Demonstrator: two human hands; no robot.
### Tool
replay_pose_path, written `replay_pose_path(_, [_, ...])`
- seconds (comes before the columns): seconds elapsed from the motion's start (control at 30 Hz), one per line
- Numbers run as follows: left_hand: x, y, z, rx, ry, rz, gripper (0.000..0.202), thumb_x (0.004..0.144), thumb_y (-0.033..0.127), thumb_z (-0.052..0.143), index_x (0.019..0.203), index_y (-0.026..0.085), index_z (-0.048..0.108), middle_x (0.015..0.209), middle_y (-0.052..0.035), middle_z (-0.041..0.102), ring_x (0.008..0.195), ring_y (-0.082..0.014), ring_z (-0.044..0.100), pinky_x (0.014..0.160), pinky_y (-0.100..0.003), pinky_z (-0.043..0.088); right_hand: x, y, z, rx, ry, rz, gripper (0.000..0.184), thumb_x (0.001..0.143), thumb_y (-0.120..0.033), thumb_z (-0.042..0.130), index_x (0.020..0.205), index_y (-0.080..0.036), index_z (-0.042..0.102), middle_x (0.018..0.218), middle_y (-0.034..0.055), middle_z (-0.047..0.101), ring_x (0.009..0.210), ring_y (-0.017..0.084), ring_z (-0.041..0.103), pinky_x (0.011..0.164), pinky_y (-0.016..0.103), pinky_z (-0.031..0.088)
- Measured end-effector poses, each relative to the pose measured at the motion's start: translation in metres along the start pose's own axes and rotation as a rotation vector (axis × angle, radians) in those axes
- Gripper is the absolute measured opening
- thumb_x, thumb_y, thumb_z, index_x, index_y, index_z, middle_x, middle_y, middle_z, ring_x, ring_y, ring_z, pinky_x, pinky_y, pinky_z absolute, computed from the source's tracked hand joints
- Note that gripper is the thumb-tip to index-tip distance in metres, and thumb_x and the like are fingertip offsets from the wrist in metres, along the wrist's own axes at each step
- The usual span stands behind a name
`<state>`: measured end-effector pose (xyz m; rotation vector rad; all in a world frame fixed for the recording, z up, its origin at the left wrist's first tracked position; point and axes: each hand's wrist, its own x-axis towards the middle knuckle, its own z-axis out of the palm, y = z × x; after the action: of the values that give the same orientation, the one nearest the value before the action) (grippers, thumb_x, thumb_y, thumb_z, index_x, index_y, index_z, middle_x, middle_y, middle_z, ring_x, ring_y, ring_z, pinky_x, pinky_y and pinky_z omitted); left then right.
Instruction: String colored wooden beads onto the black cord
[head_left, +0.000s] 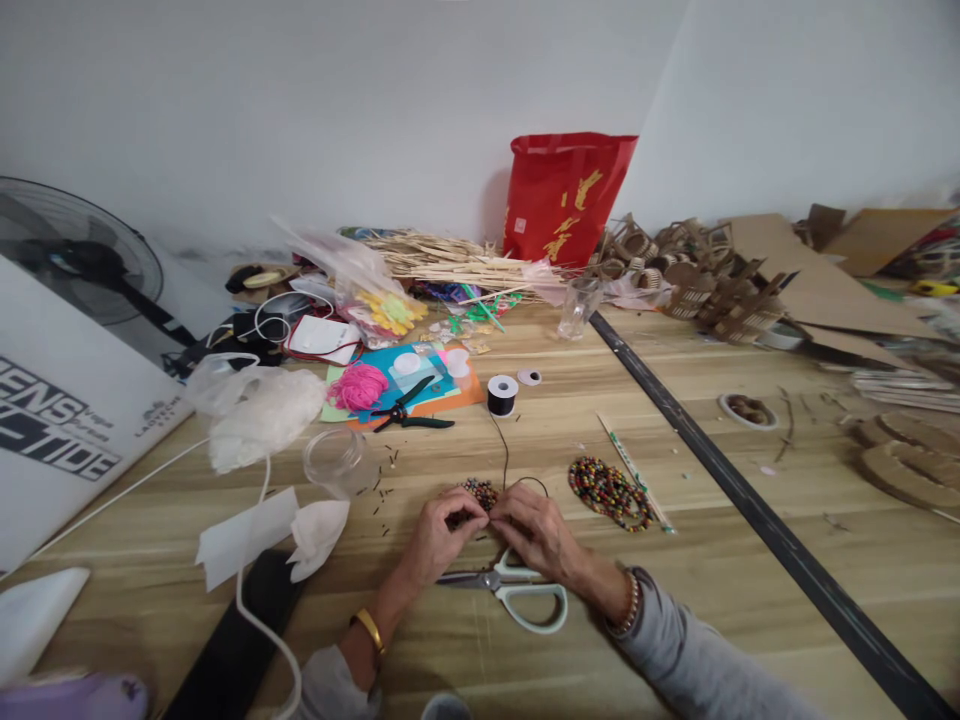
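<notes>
Round container (446,708) nearest! Left hand (445,525) and right hand (537,526) pinch close together, seemingly on black cord (506,458); a slack grip could drop it among beads (480,492).

Beyond the fingers (471,510), a red bag (551,205) and a clear glass (577,310); far left of them, a black fan (86,265); rightward, a white dish (751,426) of brown pieces (748,406), possibly nuts.

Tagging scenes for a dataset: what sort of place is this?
Probably a craft workspace: the wood-grained table holds a white spool of black cord, a coil of small multicoloured beads and a bright pink yarn bundle.
</notes>
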<state>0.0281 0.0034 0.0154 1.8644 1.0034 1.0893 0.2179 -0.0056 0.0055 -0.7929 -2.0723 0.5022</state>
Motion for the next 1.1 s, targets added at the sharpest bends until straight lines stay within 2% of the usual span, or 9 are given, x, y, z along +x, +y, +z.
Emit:
replay_pose_path(0.37, [-0.0005,0.0003,-0.0007,0.051,-0.018,-0.043,0.013,0.079,0.018,0.064,0.067,0.015,0.067,0.069,-0.0046,0.067,0.069,-0.0181,0.062,0.068,-0.027,0.048,0.0022,-0.0025,-0.0009,-0.009,0.014,0.004,0.01,0.093,-0.024,0.053,0.086,-0.02,0.059,0.075,0.005,0.061,0.072,0.018,0.056,0.063,0.029,0.045])
replay_pose_path(0.57, [0.0,0.0019,-0.0018,0.092,-0.026,-0.063,0.012,0.078,0.017,0.064,0.067,0.015,0.067,0.069,-0.0052,0.067,0.07,-0.0187,0.062,0.069,-0.028,0.048,0.0016,-0.0013,-0.0008,0.002,0.014,-0.004,0.014,0.096,-0.023,0.049,0.087,-0.02,0.059,0.076,0.0051,0.061,0.073,0.018,0.056,0.065,0.029,0.045])
replay_pose_path(1.1, [-0.0018,-0.0023,0.0027,0.255,0.0,0.07,0.013,0.081,0.012,0.062,0.07,0.016,0.068,0.07,-0.0051,0.068,0.072,-0.0191,0.061,0.069,-0.03,0.049,-0.0013,0.0057,0.0008,-0.108,0.021,0.133,0.017,0.097,-0.022,0.045,0.085,-0.019,0.058,0.081,0.0071,0.06,0.079,0.021,0.054,0.069,0.032,0.045])
